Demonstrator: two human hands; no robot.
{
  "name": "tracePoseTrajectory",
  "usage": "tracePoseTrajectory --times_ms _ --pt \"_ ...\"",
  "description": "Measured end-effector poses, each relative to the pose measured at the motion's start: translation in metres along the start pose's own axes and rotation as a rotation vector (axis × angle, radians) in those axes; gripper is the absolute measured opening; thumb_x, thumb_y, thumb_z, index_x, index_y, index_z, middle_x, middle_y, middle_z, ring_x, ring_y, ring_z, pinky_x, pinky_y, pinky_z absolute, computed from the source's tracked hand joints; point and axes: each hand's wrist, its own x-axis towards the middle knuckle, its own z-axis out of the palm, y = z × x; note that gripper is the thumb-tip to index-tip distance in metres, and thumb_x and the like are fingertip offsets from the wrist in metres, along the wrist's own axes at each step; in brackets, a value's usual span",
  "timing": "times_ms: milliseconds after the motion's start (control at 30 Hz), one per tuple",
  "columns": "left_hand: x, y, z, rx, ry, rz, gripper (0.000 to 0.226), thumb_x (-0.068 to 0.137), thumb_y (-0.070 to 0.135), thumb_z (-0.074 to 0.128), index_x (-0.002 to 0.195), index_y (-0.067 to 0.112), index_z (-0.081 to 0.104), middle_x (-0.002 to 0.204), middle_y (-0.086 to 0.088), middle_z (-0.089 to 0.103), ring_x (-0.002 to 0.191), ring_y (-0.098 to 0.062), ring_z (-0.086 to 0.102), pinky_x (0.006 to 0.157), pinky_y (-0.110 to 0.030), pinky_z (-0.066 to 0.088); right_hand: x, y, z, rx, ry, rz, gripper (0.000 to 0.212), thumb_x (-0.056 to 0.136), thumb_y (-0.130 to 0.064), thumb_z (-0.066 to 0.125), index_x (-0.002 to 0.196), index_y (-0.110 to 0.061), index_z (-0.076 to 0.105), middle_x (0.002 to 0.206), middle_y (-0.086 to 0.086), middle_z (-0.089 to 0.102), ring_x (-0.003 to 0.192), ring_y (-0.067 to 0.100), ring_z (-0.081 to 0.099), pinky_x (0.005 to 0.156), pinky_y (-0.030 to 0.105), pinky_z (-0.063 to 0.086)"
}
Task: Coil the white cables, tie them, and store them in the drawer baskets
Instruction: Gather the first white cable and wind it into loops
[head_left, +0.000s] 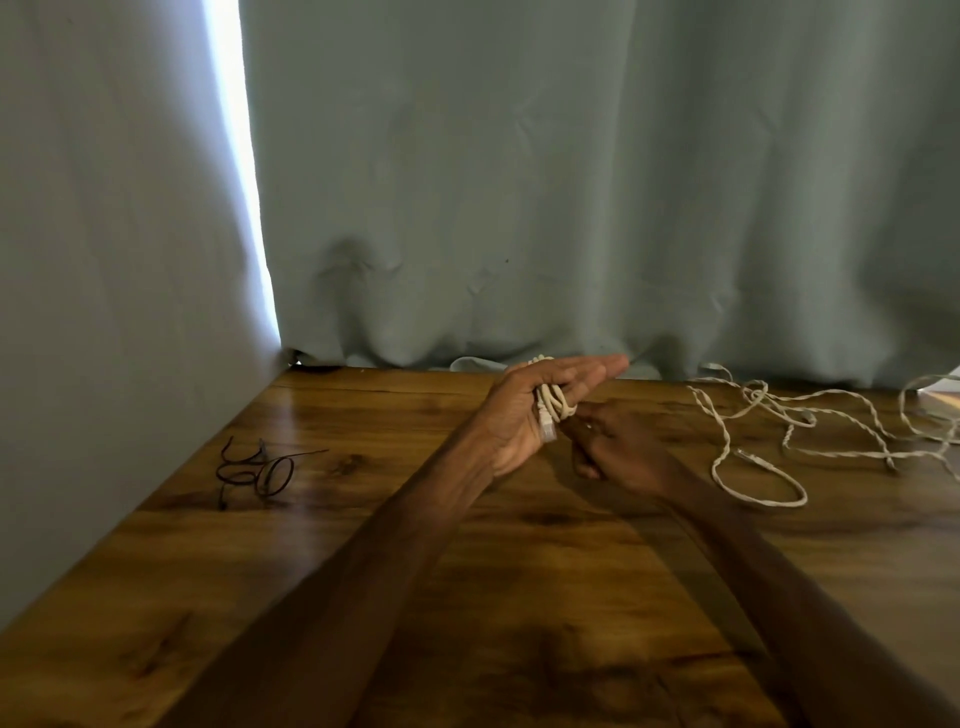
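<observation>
Left hand (540, 400), flat, wears one white cable coil (557, 404); right hand (618, 441) pinches it.

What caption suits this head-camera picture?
White cable coiled round the left hand, right hand pinching it, above a wooden table.

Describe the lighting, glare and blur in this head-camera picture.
Head view: an overexposed daylight strip between the curtains; glare on the table near it; the forearms close to the lens are dark and soft, while the left hand and coiled cable look sharper.
</observation>
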Motion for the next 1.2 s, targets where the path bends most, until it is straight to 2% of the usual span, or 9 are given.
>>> tracePoseTrajectory --times_ms 233,367,633,733,800,933,1033,1100,1200 --pt "0.009 -0.002 -0.018 0.032 0.305 0.08 0.037 0.096 -0.016 0.038 0.131 -0.028 0.04 0.135 -0.042 0.054 0.118 -0.043 0.065 0.094 -0.033 0.059 -0.005 -0.008 0.007 -0.075 -0.096 -0.097 0.024 0.109 -0.02 0.047 0.105 -0.02 0.07 0.05 -0.012 0.062 0.043 0.002 0.056 0.051 0.018 0.044" --pt "0.007 0.009 -0.042 0.107 0.447 0.116 0.033 0.097 -0.015 0.042 0.129 -0.022 0.045 0.132 -0.039 0.058 0.126 -0.045 0.06 0.096 -0.034 0.056 -0.006 -0.018 0.01 -0.173 -0.083 -0.181 0.023 0.102 -0.013 0.057 0.095 -0.022 0.076 0.065 -0.038 0.061 0.06 -0.008 0.06 0.057 0.016 0.034" --pt "0.013 0.001 -0.056 0.548 0.503 0.057 0.016 0.103 0.003 0.046 0.108 -0.004 0.059 0.128 -0.024 0.068 0.117 -0.025 0.069 0.094 -0.032 0.057 -0.007 -0.022 -0.009 -0.105 -0.052 -0.216 0.024 0.094 -0.011 0.068 0.077 -0.025 0.079 0.048 -0.016 0.056 0.043 0.005 0.044 0.048 0.017 0.027" --pt "0.008 0.001 -0.056 0.849 0.488 0.057 0.031 0.097 0.026 0.056 0.113 0.002 0.063 0.115 -0.015 0.075 0.11 -0.025 0.072 0.088 -0.042 0.06 -0.009 -0.024 -0.011 -0.078 -0.027 -0.242 0.023 0.093 -0.011 0.071 0.074 -0.023 0.078 0.045 -0.014 0.052 0.041 0.006 0.038 0.047 0.022 0.026" --pt "0.003 0.0 -0.053 0.904 0.451 0.103 0.016 0.096 0.025 0.054 0.101 0.012 0.062 0.112 -0.017 0.074 0.106 -0.03 0.073 0.093 -0.048 0.06 -0.011 -0.024 -0.011 -0.071 0.025 -0.265 0.022 0.092 -0.014 0.072 0.073 -0.024 0.078 0.046 -0.012 0.055 0.041 0.007 0.038 0.047 0.024 0.027" --pt "-0.002 -0.003 -0.058 1.139 0.433 0.123 0.028 0.106 0.024 0.043 0.089 0.014 0.063 0.091 -0.011 0.075 0.086 -0.025 0.074 0.077 -0.044 0.06 -0.015 -0.03 -0.016 -0.04 0.116 -0.343 0.025 0.093 -0.019 0.072 0.072 -0.031 0.075 0.055 -0.009 0.065 0.043 0.007 0.047 0.046 0.015 0.031" --pt "-0.005 0.0 -0.058 1.223 0.349 0.072 0.049 0.109 0.03 0.044 0.074 0.006 0.069 0.066 -0.004 0.072 0.064 -0.017 0.069 0.068 -0.029 0.049 -0.018 -0.033 -0.024 0.073 0.119 -0.339 0.024 0.094 -0.006 0.068 0.075 -0.018 0.075 0.064 -0.017 0.071 0.055 0.004 0.063 0.051 0.014 0.042" --pt "-0.008 0.002 -0.05 1.148 0.221 0.0 0.056 0.11 0.038 0.042 0.084 -0.002 0.071 0.058 -0.005 0.068 0.057 -0.022 0.068 0.063 -0.029 0.05 -0.018 -0.032 -0.028 0.104 0.146 -0.333 0.018 0.095 -0.009 0.068 0.079 -0.013 0.077 0.071 -0.006 0.074 0.062 0.015 0.067 0.056 0.031 0.05" --pt "-0.01 0.001 -0.039 1.028 0.1 -0.162 0.067 0.108 0.058 0.029 0.105 0.008 0.075 0.055 -0.014 0.06 0.051 -0.026 0.065 0.058 -0.032 0.054 -0.014 -0.024 -0.033 0.116 0.242 -0.319 0.018 0.096 -0.011 0.068 0.081 -0.017 0.077 0.072 -0.004 0.073 0.064 0.012 0.066 0.06 0.03 0.051"
